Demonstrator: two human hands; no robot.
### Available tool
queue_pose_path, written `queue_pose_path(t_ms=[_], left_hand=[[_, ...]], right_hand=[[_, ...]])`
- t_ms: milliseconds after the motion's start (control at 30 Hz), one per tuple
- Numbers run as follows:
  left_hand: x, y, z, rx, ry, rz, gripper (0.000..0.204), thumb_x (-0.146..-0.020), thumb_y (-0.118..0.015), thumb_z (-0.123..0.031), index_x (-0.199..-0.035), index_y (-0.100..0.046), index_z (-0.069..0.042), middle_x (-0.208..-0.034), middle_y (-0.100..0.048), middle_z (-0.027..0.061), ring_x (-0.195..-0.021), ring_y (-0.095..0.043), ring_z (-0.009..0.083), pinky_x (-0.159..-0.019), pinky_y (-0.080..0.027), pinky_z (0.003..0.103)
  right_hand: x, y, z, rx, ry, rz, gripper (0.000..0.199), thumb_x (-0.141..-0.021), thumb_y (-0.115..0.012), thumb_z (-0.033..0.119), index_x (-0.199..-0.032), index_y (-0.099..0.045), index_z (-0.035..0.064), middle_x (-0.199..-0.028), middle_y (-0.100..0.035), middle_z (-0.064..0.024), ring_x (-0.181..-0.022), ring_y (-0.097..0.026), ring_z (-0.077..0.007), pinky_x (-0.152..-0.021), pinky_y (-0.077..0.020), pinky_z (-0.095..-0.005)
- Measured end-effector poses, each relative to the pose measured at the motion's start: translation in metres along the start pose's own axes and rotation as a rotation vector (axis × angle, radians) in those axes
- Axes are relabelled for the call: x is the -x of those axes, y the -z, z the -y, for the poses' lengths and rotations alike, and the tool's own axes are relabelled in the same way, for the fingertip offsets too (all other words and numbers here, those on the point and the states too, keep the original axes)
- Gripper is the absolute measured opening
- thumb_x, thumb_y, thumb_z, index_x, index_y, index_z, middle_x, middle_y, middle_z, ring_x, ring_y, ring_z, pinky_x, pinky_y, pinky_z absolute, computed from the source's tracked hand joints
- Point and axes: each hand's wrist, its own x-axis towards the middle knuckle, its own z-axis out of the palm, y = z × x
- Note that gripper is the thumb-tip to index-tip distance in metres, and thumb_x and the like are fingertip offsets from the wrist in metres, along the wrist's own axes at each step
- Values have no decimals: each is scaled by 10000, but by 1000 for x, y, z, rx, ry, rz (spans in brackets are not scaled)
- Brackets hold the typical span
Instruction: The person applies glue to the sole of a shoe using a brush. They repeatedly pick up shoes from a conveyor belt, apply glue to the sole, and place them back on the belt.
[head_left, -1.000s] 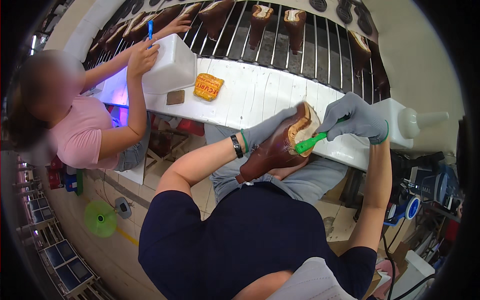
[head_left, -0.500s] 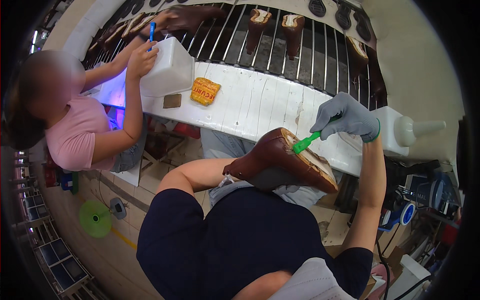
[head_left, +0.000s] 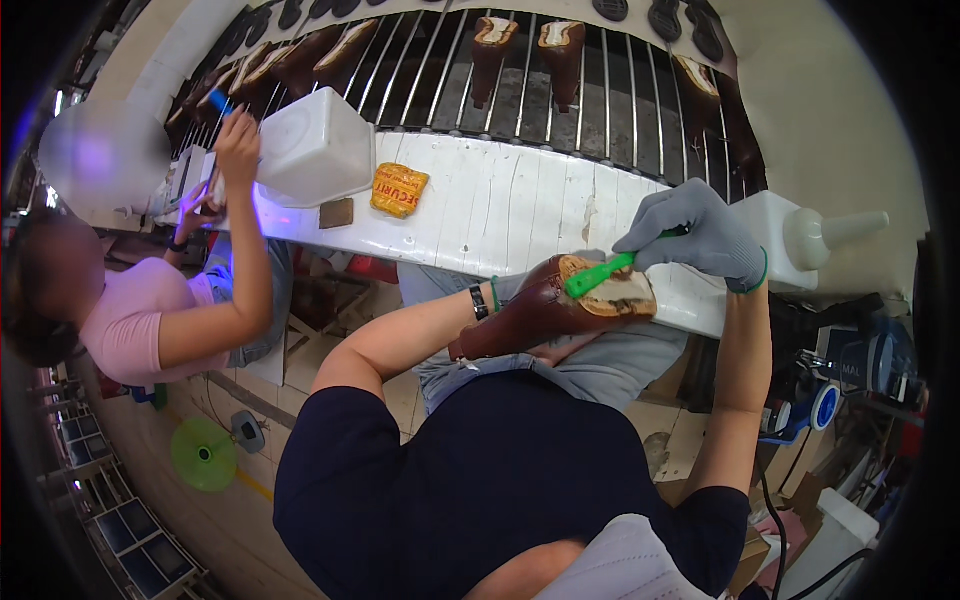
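Observation:
My right hand [head_left: 692,236], in a grey glove with a green cuff edge, grips a green brush [head_left: 600,274]. The brush's end rests against the pale, brown-rimmed underside of a brown leather boot upper [head_left: 515,318]. That upper lies tilted over my lap with its underside facing up and its shaft pointing lower left. On its far side, my left hand [head_left: 508,289], also grey-gloved, supports it; most of those fingers are hidden behind the leather. A dark band circles my left wrist.
A white bench [head_left: 470,215] holds a yellow packet [head_left: 399,190], a small brown block [head_left: 336,213] and a white plastic container [head_left: 318,145]. Beyond is a roller rack [head_left: 620,100] with several boot uppers. A white bottle [head_left: 775,240] stands right; a co-worker in pink [head_left: 150,310] sits left.
My left hand has turned the boot upper, so its underside faces up more. The brush now lies across that underside. The co-worker's arm has drawn back from the rack, where another upper now lies.

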Motion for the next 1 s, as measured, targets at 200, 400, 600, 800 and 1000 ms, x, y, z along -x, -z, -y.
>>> queue_pose_path(t_ms=[200, 400, 600, 800, 1000], left_hand=[[-29, 22, 83, 76, 47, 43, 411, -974, -620, -197, -1357, -553, -65, -1358, -582, 118, -1249, -565, 184, -1105, -432, 340], [-39, 52, 71, 331, -16, -778, 572, -954, -649, -351, -1346, -472, 25, -1222, -591, 104, -1084, -582, 190, -956, -482, 329], [23, 32, 121, -1242, -53, -493, 532, -984, -603, -202, -1474, -435, -80, -1442, -520, 129, -1256, -551, 274, -1069, -429, 448], [59, 1, 196, -304, -80, -655, 563, -902, -686, -202, -1398, -465, -50, -1348, -531, 157, -1286, -499, 293, -1149, -290, 490], [40, 6, 162, -566, -309, -674, 610, -825, -756, -170, -1351, -467, -56, -1371, -522, 138, -1340, -451, 315, -1201, -166, 558]], right_hand=[[12, -13, 13, 282, 14, -514, 190, -815, -735, 35, -1001, -762, 8, -789, -693, -29, -685, -583, -86, -631, -456, -252], [43, -19, -40, -101, -93, -1234, 220, -904, -667, 33, -1113, -727, -6, -762, -605, 49, -628, -432, 0, -535, -313, -179], [40, -77, -97, -264, -430, -1059, 251, -887, -720, 179, -1090, -750, 35, -712, -583, 55, -606, -461, -6, -510, -333, -181], [14, -94, -137, -203, -394, -978, 240, -894, -701, 176, -1052, -745, 1, -739, -628, 44, -601, -452, -20, -514, -336, -198], [15, -108, -108, -214, -440, -797, 188, -866, -727, 111, -1020, -761, 8, -713, -642, 21, -624, -474, -29, -547, -356, -209]])
